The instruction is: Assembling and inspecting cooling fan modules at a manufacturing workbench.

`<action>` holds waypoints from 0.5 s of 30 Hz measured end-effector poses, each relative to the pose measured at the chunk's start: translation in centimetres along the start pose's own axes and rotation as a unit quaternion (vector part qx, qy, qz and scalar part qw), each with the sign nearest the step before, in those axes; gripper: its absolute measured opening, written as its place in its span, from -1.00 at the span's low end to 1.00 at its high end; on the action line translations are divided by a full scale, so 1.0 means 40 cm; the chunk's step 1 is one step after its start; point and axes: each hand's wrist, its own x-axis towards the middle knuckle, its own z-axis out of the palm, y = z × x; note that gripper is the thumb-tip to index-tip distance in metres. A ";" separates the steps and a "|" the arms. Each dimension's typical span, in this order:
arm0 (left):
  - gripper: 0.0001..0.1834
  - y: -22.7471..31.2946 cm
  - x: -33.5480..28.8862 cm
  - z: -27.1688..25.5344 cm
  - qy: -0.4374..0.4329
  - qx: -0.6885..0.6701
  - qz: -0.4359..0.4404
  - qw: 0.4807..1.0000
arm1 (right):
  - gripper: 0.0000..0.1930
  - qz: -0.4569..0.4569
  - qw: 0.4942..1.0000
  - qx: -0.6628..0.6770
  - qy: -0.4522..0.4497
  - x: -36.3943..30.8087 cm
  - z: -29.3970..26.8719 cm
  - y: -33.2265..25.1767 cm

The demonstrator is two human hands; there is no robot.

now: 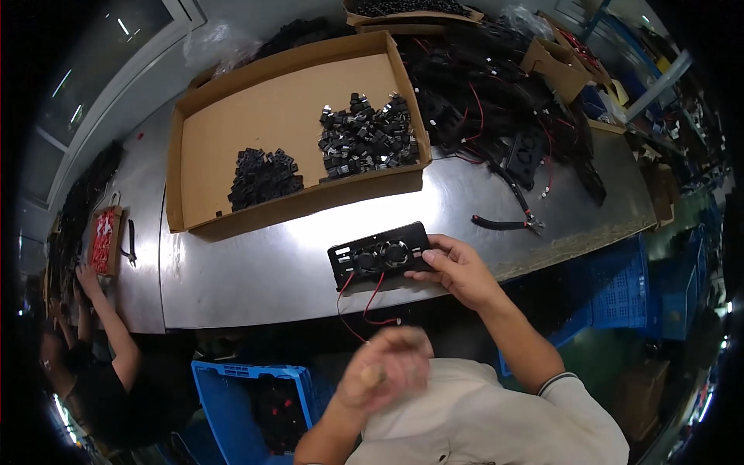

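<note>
My right hand (457, 271) grips the right end of a black rectangular panel (341, 279), thumb on top and fingers beneath. Two round black fittings with shiny rims (395, 253) are set in the panel's face. Thin red wires (372, 304) hang from its near side, one ending in a small white connector (398, 321). Below the panel, my left hand (387, 368) is smeared by motion and close to a wire's lower end. Whether its fingers hold that wire cannot be made out.
A cardboard tray (302, 198) on the metal table (256, 283) holds two heaps of small black parts. Pliers (508, 225) lie to the right, near piled black panels and wires (496, 93). A blue crate (209, 387) stands below; a co-worker's arm (108, 318) reaches in at left.
</note>
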 end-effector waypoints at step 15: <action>-0.22 0.099 0.082 0.062 0.177 0.832 0.225 0.475 | -0.66 -0.013 1.000 -0.007 -0.005 -0.002 0.019 -0.011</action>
